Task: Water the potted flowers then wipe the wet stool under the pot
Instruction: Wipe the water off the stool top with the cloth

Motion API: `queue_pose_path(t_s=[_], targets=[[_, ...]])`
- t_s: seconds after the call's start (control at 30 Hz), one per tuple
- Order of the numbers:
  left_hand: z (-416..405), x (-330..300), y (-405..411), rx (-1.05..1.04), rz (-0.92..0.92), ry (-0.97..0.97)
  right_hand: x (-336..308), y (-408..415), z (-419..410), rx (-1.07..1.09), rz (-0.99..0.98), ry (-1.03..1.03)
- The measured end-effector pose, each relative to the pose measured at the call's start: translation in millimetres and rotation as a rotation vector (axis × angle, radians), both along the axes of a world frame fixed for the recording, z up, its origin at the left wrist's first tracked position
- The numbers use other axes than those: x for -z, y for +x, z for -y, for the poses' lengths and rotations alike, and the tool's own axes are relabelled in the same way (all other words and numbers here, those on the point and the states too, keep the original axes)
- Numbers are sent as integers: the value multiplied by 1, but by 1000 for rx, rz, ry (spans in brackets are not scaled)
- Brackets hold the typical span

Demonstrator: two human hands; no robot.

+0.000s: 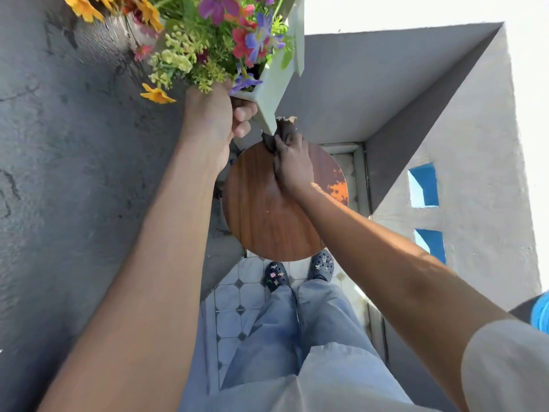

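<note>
The stool [267,209] stands on the tiled floor [237,298] just ahead of the person's feet, its round seat of smooth, reddish-brown wood grain seen from above; its legs are hidden beneath the seat, and the far edge is covered by the hands and the pot. A patch of sun brightens the seat's right rim. The pot [273,84], a pale green, flat-sided planter with sharp corners, is tilted and lifted off the seat, its top cut off by the picture's edge. The flowers [214,37] spill from it in orange, yellow, pink and purple, and some run out of view. The left hand [211,120] clasps the pot's lower corner, its fingers [243,114] curled under the base and partly hidden by leaves. The right hand [292,165] is clenched around a dark brown cloth [282,132], crumpled and soft, pressed to the seat's far edge right under the pot's corner; how much of the cloth lies beneath the palm cannot be seen.
</note>
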State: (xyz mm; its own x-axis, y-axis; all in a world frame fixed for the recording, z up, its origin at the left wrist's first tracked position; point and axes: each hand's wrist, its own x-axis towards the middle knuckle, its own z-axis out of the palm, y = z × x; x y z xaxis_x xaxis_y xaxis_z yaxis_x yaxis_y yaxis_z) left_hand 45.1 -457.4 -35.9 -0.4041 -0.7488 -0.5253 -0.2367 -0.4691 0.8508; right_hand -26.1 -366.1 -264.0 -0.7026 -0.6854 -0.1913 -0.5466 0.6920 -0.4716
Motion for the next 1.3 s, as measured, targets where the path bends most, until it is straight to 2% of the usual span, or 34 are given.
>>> queue_pose_path(t_s=[0.07, 0.2, 0.27, 0.37, 0.43, 0.47, 0.53, 0.6, 0.67, 0.8, 0.87, 0.93, 1.07, 1.1, 1.17, 1.3], targets=[[-2, 2, 0, 5, 10, -11, 0, 22, -1, -96, -13, -17], [-6, 8, 1, 2, 28, -17, 0, 104, -51, -622, -17, -76], [-9, 9, 0, -1, 29, -5, 0, 125, -95, -789, 2, -100], [-13, 10, -1, 9, 11, 13, 9, 87, -140, -653, -51, -100], [-17, 11, -1, 6, 6, 20, 14, 41, -146, -364, -70, -89], [-20, 12, -1, 9, 5, 23, 9, 18, -144, -148, -13, -100], [-25, 13, 1, 17, 0, 23, -1, -9, -138, 89, -26, -136], [-31, 16, 3, 20, -4, 24, -5, -3, -128, 76, 36, -74], [-37, 18, 5, 10, -4, 37, -6, 35, -130, -81, -46, -26], [-50, 23, 14, 4, 17, 30, 2, 122, -162, -436, 39, -102], [-56, 28, 20, 15, 26, 40, 2, 127, -182, -525, 32, -124], [-62, 36, 27, 29, 37, 49, 3, 103, -190, -437, 38, -126], [-78, 50, 40, 54, 62, 51, -1, 22, -190, 114, 37, -38], [-85, 52, 42, 55, 61, 55, -2, 12, -193, 193, 34, -16], [-99, 58, 47, 49, 49, 74, -6, 14, -199, 236, 59, 5], [-122, 64, 52, 4, 39, 126, -6, 76, -222, 67, 144, -7]])
